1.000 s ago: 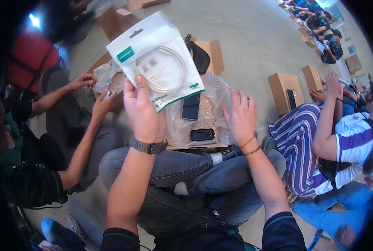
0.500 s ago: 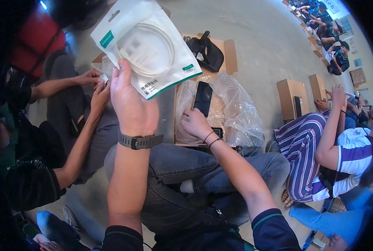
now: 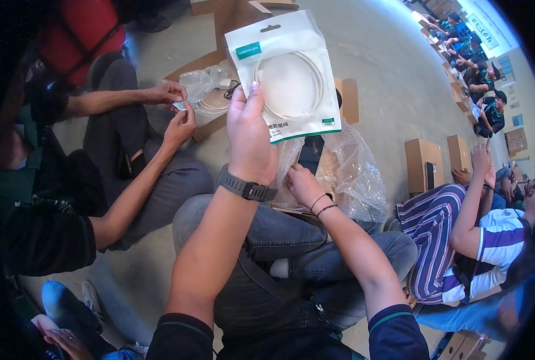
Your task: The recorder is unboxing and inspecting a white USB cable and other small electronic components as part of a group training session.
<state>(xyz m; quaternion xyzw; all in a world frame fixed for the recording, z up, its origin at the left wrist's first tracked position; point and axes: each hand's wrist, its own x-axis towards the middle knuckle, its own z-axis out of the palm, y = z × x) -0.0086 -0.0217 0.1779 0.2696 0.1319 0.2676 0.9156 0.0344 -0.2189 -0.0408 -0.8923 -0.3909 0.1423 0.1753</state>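
Note:
My left hand point(image 3: 249, 141) holds up a white flat pouch point(image 3: 290, 78) with green print and a hang hole, thumb on its front. A coiled white cable point(image 3: 321, 84) shows through its clear window. My right hand point(image 3: 306, 187) is low over an opened cardboard box, fingers curled at the near end of a dark, flat, phone-like device point(image 3: 311, 153). Whatever those fingertips pinch, if anything, is hidden. Clear bubble wrap point(image 3: 360, 174) surrounds the device, and the pouch covers part of the box.
At left, another person's hands point(image 3: 180, 111) hold a small item beside an open box point(image 3: 210, 129) with wrap and a white cable. To the right, a person in striped trousers point(image 3: 432, 234) sits near cardboard boxes point(image 3: 420, 159). More people sit along the far right.
The pouch in my left hand has shifted right in view and turned more upright, now covering the black cap by the box. My right hand stays by the dark device, its fingers curled more.

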